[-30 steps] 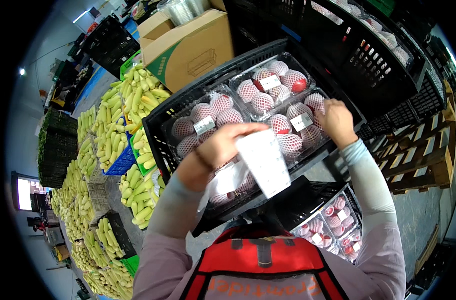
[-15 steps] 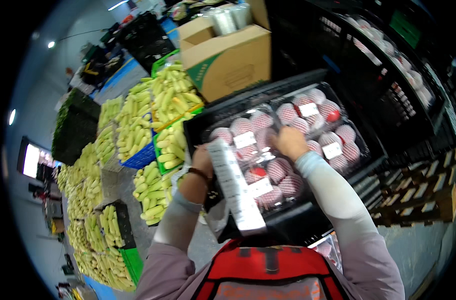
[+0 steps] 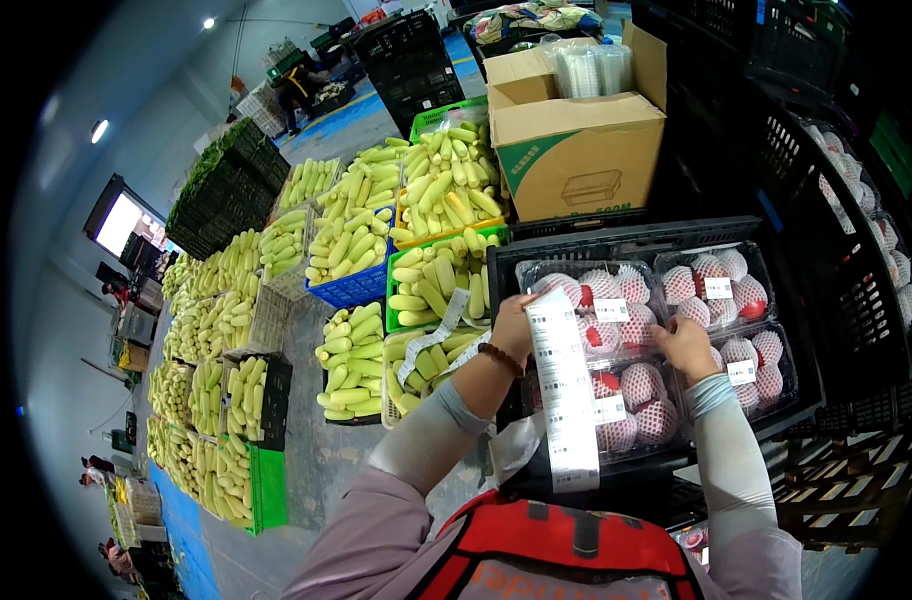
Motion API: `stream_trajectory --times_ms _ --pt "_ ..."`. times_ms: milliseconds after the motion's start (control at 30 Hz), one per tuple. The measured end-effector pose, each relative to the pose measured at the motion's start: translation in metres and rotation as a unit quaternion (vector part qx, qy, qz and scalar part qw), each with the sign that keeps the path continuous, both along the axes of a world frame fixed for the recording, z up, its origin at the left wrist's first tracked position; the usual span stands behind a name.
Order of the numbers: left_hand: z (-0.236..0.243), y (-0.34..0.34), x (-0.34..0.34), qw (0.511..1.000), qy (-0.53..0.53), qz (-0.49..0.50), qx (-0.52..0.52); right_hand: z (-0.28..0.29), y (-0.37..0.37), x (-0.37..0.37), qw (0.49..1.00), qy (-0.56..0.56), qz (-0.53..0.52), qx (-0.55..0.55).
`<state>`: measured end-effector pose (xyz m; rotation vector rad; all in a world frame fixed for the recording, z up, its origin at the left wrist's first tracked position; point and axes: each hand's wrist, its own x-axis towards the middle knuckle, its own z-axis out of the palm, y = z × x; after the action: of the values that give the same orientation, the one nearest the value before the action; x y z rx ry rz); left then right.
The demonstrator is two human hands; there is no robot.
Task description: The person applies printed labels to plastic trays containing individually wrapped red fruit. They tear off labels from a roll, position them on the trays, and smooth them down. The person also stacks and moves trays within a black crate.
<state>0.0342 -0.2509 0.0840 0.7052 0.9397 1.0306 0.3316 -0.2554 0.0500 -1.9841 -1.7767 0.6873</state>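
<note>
The left hand (image 3: 516, 318) is up at the near-left corner of the black crate (image 3: 631, 240), fingers pinched on the top end of a long white strip of labels (image 3: 564, 395) that hangs down in front of the crate toward the person's red vest (image 3: 566, 545). The right hand (image 3: 684, 345) sits in the middle of that crate, fingers curled down and pressed onto the lid of a clear fruit box (image 3: 631, 405); whether a label is under the fingertips, I cannot tell.

Inside the crate lie four clear boxes of fruit in white foam netting. The far-left box (image 3: 591, 295) carries a small white sticker, so does the far-right box (image 3: 716, 285), and the near-right box (image 3: 761, 365) shows one too. The near-left box, under the right hand, also has a sticker on its lid. So, by the look of it, this crate is about fully labelled, and the strip has plenty of length left on it.

Behind the crate stands an open cardboard box (image 3: 576, 140) with clear plastic lids stacked in it. Left of the crate, green and blue baskets of pale corn cobs (image 3: 436, 200) spread across the floor. Right of the crate more black crates (image 3: 856, 230) hold further fruit boxes, their labelling too small to judge.
</note>
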Motion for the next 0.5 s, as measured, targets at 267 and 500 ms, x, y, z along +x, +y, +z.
stream_trajectory --times_ms 267,500 --pt "0.012 0.008 -0.004 0.748 0.458 0.055 0.476 0.008 -0.003 -0.024 0.923 0.374 -0.055 -0.075" --pt "-0.005 -0.004 -0.025 0.789 0.521 -0.019 0.326 -0.026 0.013 -0.039 0.996 0.061 -0.026 -0.059"
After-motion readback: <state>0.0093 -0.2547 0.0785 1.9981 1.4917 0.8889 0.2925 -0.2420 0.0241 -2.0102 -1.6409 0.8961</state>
